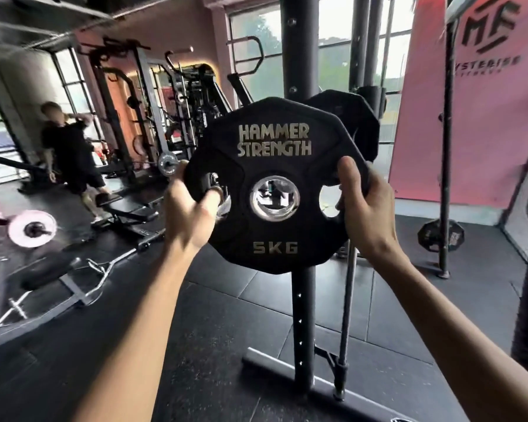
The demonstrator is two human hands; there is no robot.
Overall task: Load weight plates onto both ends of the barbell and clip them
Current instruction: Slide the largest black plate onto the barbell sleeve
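Note:
A black 5 kg weight plate [275,138] marked HAMMER STRENGTH is held upright at chest height in front of me. My left hand [189,211] grips its left edge with fingers curled through the left grip slot. My right hand [363,208] grips the right edge, thumb over the front face. A chrome-lined centre hole faces me. Behind the plate, a second black plate [357,117] shows at the upper right, close to the black rack upright [296,56]. The barbell sleeve is hidden behind the held plate.
The rack's base foot [317,382] lies on the black rubber floor just ahead. A steel bar [348,293] leans beside the upright. A bench [128,208] and a person [70,153] are at the left. A small plate [441,236] sits on a post at the right.

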